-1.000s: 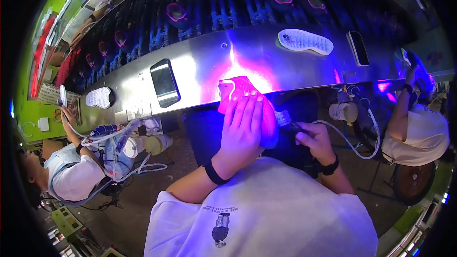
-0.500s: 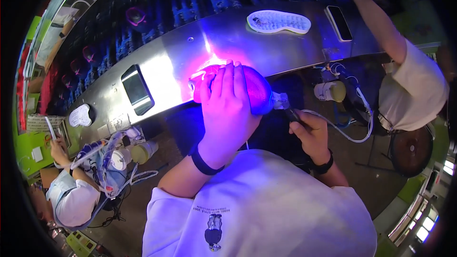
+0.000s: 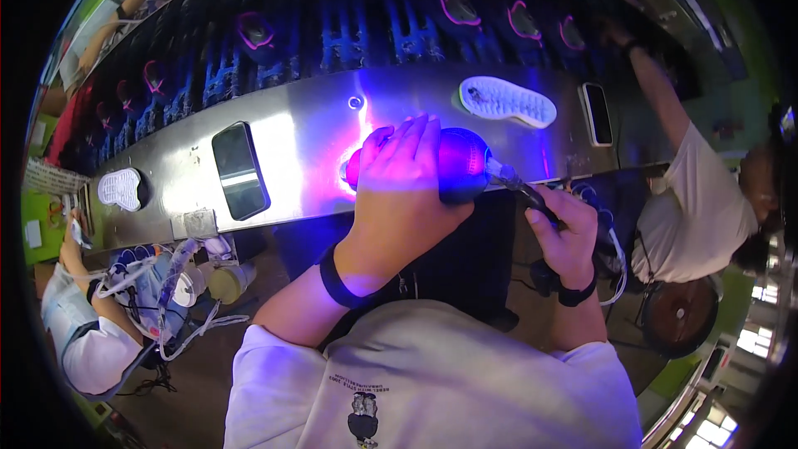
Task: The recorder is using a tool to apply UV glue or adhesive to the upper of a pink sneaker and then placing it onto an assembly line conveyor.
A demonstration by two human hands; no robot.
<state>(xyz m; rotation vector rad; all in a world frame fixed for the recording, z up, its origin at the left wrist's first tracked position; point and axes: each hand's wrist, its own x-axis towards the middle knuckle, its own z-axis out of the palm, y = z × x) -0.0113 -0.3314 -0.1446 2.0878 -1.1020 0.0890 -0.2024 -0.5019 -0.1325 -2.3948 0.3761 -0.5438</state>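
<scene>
My left hand [image 3: 401, 168] lies over a rounded shoe upper [image 3: 467, 162], closed around it and holding it at the near edge of the metal table. Magenta and blue light colours the upper, and my palm hides much of it. At its right end, a brush with a dark handle [image 3: 529, 192] and a pale, clear-looking head meets or nearly meets the surface; I cannot tell which. The fingers of my right hand [image 3: 567, 233] are pinched on that handle. Beyond the upper, a white shoe sole [image 3: 508, 102] rests on the table.
A phone [image 3: 239, 170] lies left on the metal table [image 3: 324, 100], another phone [image 3: 596, 114] right. Farther left is a second white sole [image 3: 121, 189]. Behind runs a dark rack [image 3: 332, 29] bearing several pink-edged pieces. People work at both sides; tubes and pots [image 3: 232, 283] hang below the table's edge.
The view has shifted, so the table and rack sit differently in it. The upper has tilted a little in my left hand, and the brush stays at its right end.
</scene>
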